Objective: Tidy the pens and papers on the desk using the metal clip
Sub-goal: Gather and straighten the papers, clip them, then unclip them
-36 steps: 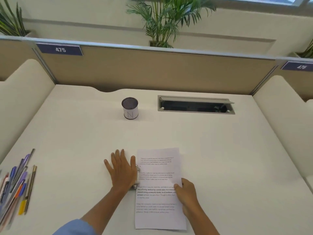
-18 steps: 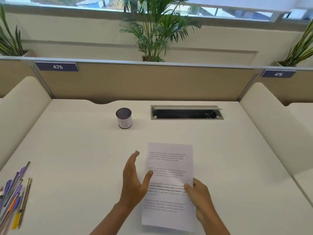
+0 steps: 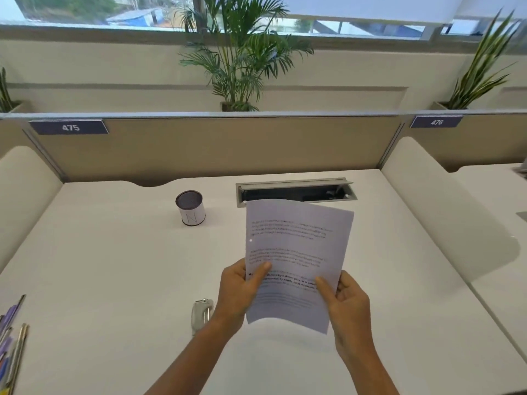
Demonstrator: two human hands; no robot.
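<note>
The printed papers are lifted off the desk and tilted up toward me, with punched holes along their left edge. My left hand grips the lower left edge, thumb on the front. My right hand holds the lower right edge the same way. The metal clip lies flat on the desk just left of my left wrist, untouched. Several pens lie in a loose bunch at the desk's left front edge, partly cut off by the frame.
A small round pen cup with a dark rim stands at the back centre-left. Behind the papers is an open cable tray in the desk. Padded dividers close in both sides, and a partition runs along the back.
The papers lay flat under my hands; now both hands have raised them off the desk. My left hand left the clip, which stays on the desk. My view tilted up.
</note>
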